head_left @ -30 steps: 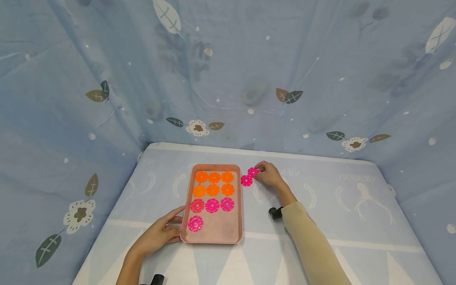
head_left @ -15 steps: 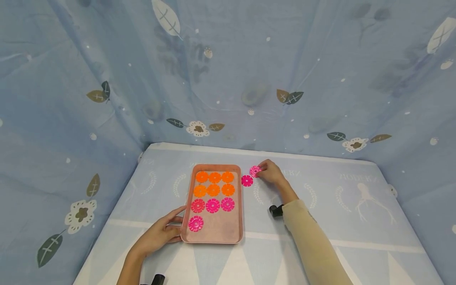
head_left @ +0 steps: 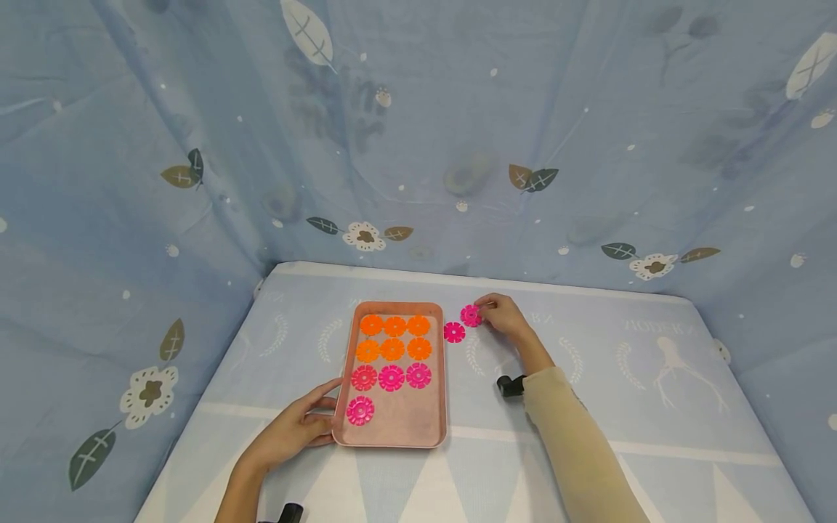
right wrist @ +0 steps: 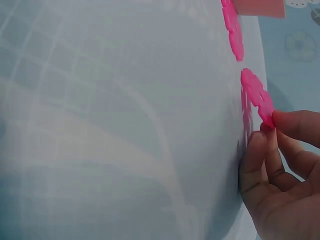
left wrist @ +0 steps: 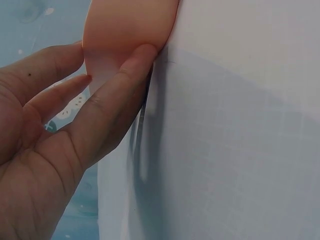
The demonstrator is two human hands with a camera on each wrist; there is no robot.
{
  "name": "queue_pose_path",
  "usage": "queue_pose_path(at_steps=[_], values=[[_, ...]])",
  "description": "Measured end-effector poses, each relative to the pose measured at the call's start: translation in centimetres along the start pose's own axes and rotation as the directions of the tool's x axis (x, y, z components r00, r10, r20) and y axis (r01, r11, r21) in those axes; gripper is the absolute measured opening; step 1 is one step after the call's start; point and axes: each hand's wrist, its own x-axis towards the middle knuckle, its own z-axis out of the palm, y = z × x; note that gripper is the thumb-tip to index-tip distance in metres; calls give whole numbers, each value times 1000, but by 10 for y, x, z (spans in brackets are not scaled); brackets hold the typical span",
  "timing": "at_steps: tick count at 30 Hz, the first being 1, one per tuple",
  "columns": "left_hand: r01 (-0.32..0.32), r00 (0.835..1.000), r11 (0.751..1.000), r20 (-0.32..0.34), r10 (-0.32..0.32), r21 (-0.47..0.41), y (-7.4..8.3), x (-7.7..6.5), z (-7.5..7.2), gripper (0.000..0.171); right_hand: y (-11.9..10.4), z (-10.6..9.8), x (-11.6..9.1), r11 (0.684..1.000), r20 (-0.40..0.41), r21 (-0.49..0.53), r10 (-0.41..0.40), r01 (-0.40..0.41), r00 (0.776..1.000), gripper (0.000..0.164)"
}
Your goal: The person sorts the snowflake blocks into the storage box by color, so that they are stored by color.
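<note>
In the head view, my right hand (head_left: 506, 316) pinches a pink snowflake disc (head_left: 470, 315) by its edge, right of the tray. The right wrist view has this disc (right wrist: 258, 97) tilted between thumb and fingertips, low over the tabletop, with a pink streak below it. Another pink disc (head_left: 454, 332) lies flat between it and the tray. My left hand (head_left: 284, 434) touches the left wall of the pink tray (head_left: 408, 425) with thumb and fingers extended, as the left wrist view also shows. Inside the tray are rows of orange discs (head_left: 392, 349) and pink discs (head_left: 391, 378).
A patterned cloth covers the table (head_left: 621, 392). Blue printed curtains (head_left: 418, 145) enclose it at the back and sides. Black wrist devices (head_left: 510, 386) show at both wrists.
My right hand has shifted slightly right, and the pinched disc has moved away from the other loose pink disc it was close against. The left hand and tray stay put.
</note>
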Motion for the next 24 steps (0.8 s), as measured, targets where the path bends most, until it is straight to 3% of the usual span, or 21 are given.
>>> queue_pose_path(at_steps=[5, 13, 24], values=[[9, 1000, 1000, -7, -9, 0, 1, 0, 1, 68, 0, -4, -2, 995, 6, 97, 24, -24, 1000, 24], [12, 1000, 1000, -4, -11, 3, 1, 0, 1, 67, -6, -6, -12, 991, 13, 131, 13, -15, 1000, 26], [8, 1000, 1000, -2, -8, -2, 1, -1, 0, 68, -41, 7, -33, 984, 45, 166, -65, 57, 997, 25]])
